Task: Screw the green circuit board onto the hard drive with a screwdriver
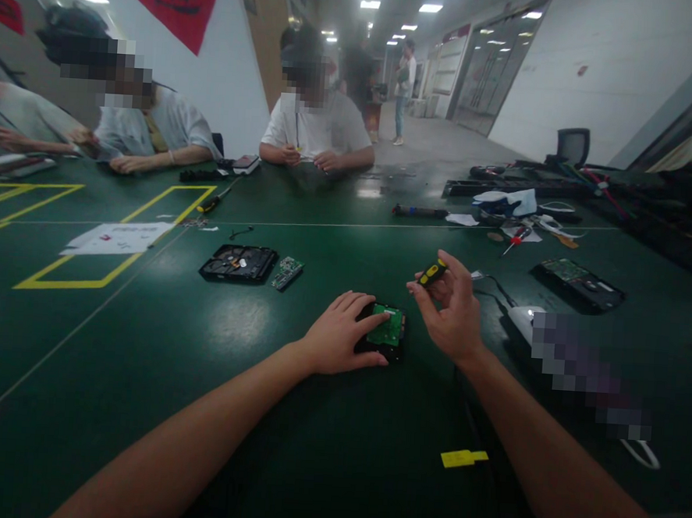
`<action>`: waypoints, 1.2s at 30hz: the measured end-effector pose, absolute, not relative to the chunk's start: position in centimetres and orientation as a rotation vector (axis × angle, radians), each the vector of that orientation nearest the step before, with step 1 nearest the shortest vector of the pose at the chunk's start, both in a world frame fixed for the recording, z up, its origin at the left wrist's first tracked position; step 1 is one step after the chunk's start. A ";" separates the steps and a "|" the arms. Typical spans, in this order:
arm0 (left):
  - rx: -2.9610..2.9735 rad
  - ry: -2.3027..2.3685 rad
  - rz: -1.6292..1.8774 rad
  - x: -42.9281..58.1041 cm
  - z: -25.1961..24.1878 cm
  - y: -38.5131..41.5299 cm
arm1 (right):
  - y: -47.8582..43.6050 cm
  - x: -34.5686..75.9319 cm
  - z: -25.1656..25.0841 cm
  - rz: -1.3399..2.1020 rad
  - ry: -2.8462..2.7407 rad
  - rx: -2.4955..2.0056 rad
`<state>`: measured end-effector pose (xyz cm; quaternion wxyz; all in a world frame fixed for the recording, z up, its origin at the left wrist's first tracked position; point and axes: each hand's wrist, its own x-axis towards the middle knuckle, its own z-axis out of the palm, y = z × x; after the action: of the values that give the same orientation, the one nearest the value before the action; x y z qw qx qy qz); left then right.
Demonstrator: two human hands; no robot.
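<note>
A hard drive (393,334) with a green circuit board facing up lies on the green table in front of me. My left hand (346,333) holds it down from the left, index finger on the board, thumb along the near edge, other fingers at the far side. To its right, my right hand (449,308) is raised above the table with a yellow-and-black screwdriver (433,273) pinched between thumb and fingers. The screwdriver's tip cannot be made out. Left of the drive are a detached circuit board (288,273) and another hard drive (239,263), black side up.
At right lie a third hard drive (579,283), a long white-ended object (523,321), and a red screwdriver (518,237) among paper and cables. A yellow tag (463,458) is near me. Several people sit across the table; another screwdriver (209,203) lies toward them.
</note>
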<state>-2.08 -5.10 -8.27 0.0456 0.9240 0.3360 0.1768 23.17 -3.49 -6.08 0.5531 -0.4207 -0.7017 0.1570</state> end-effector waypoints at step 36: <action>2.823 1.025 0.542 -2.0 -8.3 -5.0 | -3.7 23.7 -5.7 0.438 -1.808 -0.953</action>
<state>-2.02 -5.05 -8.29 0.0451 0.9241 0.3355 0.1775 23.65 -3.74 -5.66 0.5019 -0.3943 -0.7481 0.1814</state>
